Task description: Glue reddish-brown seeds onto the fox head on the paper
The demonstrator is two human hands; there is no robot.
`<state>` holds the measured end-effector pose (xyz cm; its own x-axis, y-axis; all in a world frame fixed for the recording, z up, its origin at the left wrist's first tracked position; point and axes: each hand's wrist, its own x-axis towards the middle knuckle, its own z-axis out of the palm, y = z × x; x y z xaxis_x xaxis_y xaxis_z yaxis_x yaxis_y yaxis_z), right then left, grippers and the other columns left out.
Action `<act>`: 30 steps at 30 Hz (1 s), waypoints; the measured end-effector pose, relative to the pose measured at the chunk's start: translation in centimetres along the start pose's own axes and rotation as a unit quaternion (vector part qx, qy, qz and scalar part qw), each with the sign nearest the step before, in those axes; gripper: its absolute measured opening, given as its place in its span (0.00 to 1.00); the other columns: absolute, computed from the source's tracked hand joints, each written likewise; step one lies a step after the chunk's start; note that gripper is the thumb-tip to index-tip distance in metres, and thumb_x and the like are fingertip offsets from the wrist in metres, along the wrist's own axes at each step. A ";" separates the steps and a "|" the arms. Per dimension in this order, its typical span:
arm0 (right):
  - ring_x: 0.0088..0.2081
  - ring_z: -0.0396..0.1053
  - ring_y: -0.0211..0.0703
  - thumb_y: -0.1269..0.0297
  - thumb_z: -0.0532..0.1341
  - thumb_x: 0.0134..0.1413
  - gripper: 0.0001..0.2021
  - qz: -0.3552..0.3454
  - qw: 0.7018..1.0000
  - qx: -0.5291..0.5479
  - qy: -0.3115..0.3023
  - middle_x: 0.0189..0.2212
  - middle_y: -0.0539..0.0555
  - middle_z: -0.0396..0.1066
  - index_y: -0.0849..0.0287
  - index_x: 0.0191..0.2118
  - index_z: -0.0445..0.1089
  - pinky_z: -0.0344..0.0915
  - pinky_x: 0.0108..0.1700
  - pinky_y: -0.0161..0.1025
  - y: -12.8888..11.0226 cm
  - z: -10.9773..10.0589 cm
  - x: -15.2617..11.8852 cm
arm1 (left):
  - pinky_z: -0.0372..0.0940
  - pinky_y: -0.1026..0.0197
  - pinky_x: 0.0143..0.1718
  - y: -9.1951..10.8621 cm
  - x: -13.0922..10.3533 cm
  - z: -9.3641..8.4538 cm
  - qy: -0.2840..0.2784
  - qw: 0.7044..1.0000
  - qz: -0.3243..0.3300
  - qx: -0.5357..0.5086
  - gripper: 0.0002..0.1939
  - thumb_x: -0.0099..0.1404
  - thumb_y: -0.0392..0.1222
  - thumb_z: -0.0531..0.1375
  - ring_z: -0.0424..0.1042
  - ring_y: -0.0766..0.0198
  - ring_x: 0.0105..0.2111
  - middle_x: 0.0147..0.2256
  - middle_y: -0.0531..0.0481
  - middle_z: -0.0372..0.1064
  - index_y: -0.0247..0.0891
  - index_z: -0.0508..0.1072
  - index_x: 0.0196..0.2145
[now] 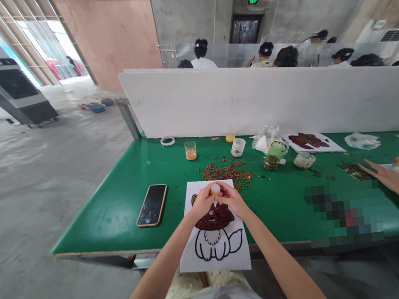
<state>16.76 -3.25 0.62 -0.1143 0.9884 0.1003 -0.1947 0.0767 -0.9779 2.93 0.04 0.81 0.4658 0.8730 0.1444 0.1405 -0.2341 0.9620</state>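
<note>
- My left fingers, right fingers both grip small white bottle
- Animal drawing below, 6 o'clock
- Grain pile, 1 o'clock
- Phone on bench, 9 o'clock

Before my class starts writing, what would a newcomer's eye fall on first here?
Most likely the drawing, an animal with a dark red head and white body, reaching past the green table's near edge. Above it, the left hand and right hand hold a small bottle. Next, perhaps, the reddish grains scattered just beyond the drawing, and the phone to its left.
</note>
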 end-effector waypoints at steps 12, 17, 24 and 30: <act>0.42 0.68 0.45 0.65 0.68 0.38 0.20 -0.001 0.999 0.000 0.042 0.39 0.50 0.72 0.55 0.42 0.71 0.64 0.47 0.41 0.7 0.2 0.1 | 0.60 0.66 0.29 0.3 -0.1 0.2 -0.003 0.999 0.006 -0.039 0.08 0.50 0.34 0.53 0.62 0.68 0.26 0.26 0.52 0.66 0.34 0.69 0.30; 0.40 0.68 0.44 0.66 0.68 0.37 0.18 -0.005 0.998 0.002 0.059 0.37 0.49 0.72 0.55 0.40 0.71 0.64 0.46 0.40 0.6 0.4 0.0 | 0.59 0.67 0.26 -0.2 0.0 0.4 -0.003 0.999 0.004 -0.042 0.10 0.49 0.32 0.52 0.60 0.69 0.24 0.26 0.53 0.65 0.34 0.69 0.29; 0.38 0.68 0.42 0.67 0.69 0.35 0.17 -0.001 0.997 0.011 0.082 0.35 0.49 0.72 0.56 0.38 0.71 0.63 0.44 0.39 0.8 0.5 0.1 | 0.59 0.68 0.27 -0.8 0.0 0.5 0.000 0.999 0.007 -0.040 0.12 0.47 0.31 0.51 0.61 0.69 0.25 0.27 0.52 0.67 0.33 0.70 0.30; 0.37 0.68 0.43 0.67 0.69 0.35 0.17 -0.003 0.996 0.005 0.092 0.34 0.49 0.72 0.57 0.37 0.72 0.64 0.43 0.39 1.0 0.5 0.0 | 0.59 0.67 0.28 -1.2 -0.1 0.7 0.009 0.999 0.004 -0.035 0.12 0.49 0.31 0.51 0.61 0.68 0.26 0.26 0.52 0.66 0.33 0.71 0.30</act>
<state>16.09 -3.24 -0.29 0.0667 0.9953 0.0709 -0.2045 0.0832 -0.9753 3.33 -0.07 -0.49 0.4503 0.8793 0.1550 0.0755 -0.2105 0.9747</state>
